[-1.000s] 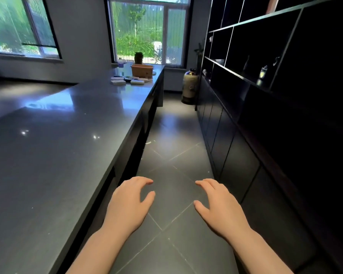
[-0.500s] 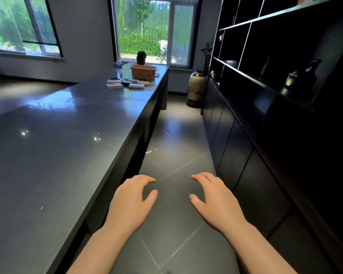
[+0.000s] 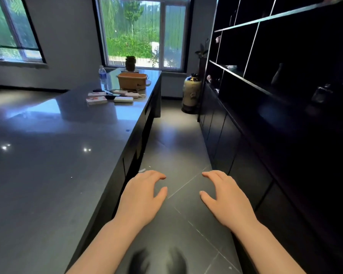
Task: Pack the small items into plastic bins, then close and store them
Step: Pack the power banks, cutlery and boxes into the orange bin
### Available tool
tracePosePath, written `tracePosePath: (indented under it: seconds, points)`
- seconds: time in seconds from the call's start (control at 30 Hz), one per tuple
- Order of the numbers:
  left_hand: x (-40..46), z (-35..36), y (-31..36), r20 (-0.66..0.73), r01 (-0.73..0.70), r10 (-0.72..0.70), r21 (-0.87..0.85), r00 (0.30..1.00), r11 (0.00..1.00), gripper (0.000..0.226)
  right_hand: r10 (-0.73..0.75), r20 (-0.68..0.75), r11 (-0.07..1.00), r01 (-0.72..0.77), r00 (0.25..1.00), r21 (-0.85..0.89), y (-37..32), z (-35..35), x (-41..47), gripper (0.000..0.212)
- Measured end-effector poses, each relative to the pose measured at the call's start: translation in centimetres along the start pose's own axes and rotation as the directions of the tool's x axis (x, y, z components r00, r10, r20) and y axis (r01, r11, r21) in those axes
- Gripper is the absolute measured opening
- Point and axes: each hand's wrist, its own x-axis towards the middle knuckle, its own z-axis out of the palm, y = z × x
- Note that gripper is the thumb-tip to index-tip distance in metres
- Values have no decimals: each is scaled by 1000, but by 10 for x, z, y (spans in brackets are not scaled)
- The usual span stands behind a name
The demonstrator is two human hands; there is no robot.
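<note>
Though marked, orange bin unreadable.

Dark counter, shelving, sunlit windows

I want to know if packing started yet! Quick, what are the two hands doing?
Left hand: open, fingers relaxed, holding nothing.
Right hand: open, fingers relaxed, holding nothing.

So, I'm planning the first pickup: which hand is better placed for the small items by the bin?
Probably the left hand: the counter with the small items lies on its side. Both hands are empty.
</note>
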Motion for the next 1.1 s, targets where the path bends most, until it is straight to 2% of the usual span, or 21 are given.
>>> tracePosePath:
  seconds: [0.33, 0.57, 0.73, 0.87, 1.1]
  points:
    - [162, 81, -10, -6, 95, -95, -5, 995, 995, 33, -51, 46, 998, 50, 998, 37, 88, 27, 174, 51]
    - [265, 113, -14, -55, 150, -152, -40, 987, 988, 31, -121, 96, 991, 115, 988, 70, 111, 39, 287, 50]
    - [337, 131, -48, -81, 206, -209, -38, 975, 978, 32, -172, 89, 984, 167, 981, 60, 119, 66, 370, 48]
    - [403, 143, -81, -54, 184, -184, -18, 981, 983, 32, -147, 97, 988, 141, 984, 69, 123, 93, 436, 48]
    - [535, 144, -146, -84, 150, -150, 0, 985, 989, 31, -144, 106, 989, 139, 984, 55, 118, 132, 564, 48]
